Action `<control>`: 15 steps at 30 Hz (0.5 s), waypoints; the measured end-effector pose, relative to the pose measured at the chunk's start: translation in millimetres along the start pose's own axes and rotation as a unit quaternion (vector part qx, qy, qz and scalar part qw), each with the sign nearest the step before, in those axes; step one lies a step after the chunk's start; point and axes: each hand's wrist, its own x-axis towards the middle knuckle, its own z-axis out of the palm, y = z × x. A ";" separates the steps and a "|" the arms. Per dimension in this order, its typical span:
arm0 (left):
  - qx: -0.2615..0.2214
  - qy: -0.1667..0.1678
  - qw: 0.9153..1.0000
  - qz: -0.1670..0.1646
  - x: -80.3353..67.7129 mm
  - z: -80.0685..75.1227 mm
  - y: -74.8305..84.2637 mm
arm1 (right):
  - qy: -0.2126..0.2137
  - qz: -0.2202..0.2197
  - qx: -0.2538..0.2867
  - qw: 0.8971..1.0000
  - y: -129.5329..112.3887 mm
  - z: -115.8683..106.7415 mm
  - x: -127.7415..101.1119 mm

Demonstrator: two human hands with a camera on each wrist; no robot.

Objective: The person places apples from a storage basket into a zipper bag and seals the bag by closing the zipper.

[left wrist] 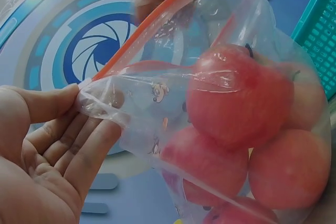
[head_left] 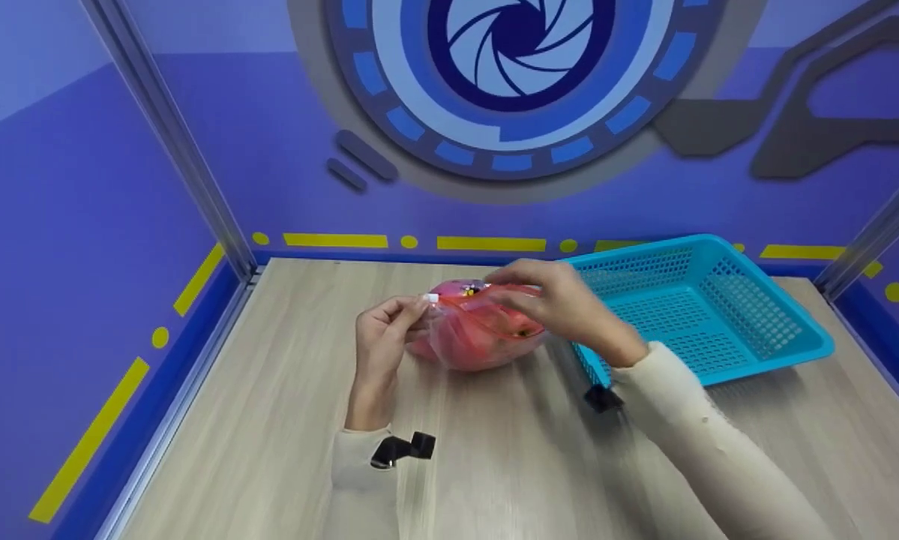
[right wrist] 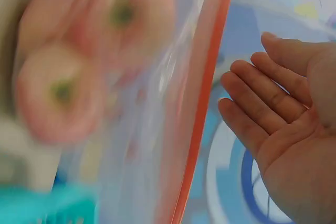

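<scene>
- Purple walls with yellow dashes and a big round blue shutter emblem close in a pale wooden worktop (head_left: 494,465).
- On the worktop, near its middle, sits a clear plastic bag (head_left: 479,334) with an orange zip strip (left wrist: 157,22) along its mouth; it stands just left of a turquoise mesh basket (head_left: 719,315).
- Inside the bag are red apples (left wrist: 239,95), at least four by the left wrist view, packed against each other.
- The left hand (head_left: 382,334) has its grip on the left end of the zip strip, the thumb pressing that corner of the bag against the fingers (left wrist: 79,145), which lie nearly straight.
- The right hand (head_left: 561,300) reaches over the top of the bag from the basket side, its fingers at the zip strip; in the right wrist view the fingers (right wrist: 257,103) look loosely straight beside the strip, so I cannot tell whether its grip is closed on it.
- Both arms wear cream sleeves (head_left: 689,420).
</scene>
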 end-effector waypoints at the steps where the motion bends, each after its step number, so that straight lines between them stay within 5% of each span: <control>1: 0.000 -0.003 1.000 0.000 0.2 -0.6 -0.4 | -0.005 -0.018 0.011 1.000 -3.6 4.7 5.4; 6: -0.005 -0.016 1.000 -0.004 0.8 -3.2 -1.5 | -0.021 -0.049 0.041 0.998 -10.3 24.1 25.7; 15: 0.014 -0.046 0.999 0.025 0.7 -5.9 0.5 | -0.042 -0.016 0.089 0.995 -9.5 47.1 41.6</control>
